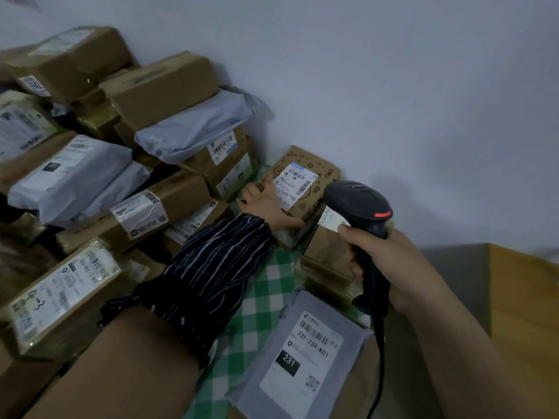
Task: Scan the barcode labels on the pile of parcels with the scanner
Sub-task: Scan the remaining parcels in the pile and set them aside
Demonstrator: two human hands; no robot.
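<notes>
I see the scanner (358,204) as matt black plastic with a faint sheen on its head. Just left of the scanner, the printed box (320,173) is dull brown cardboard with a smooth white paper label (295,184). Below the scanner, a grey mailer (302,352) is smooth plastic film. The checked cloth (272,285) beside it looks woven and matt. Far left of the scanner, a taped box (63,294) shines glossy.

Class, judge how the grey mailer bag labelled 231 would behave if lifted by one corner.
The grey mailer bag probably flops: its plastic looks thin and wrinkled. It lies nearly flat, so it is likely light. The smooth film may slip when gripped.
</notes>
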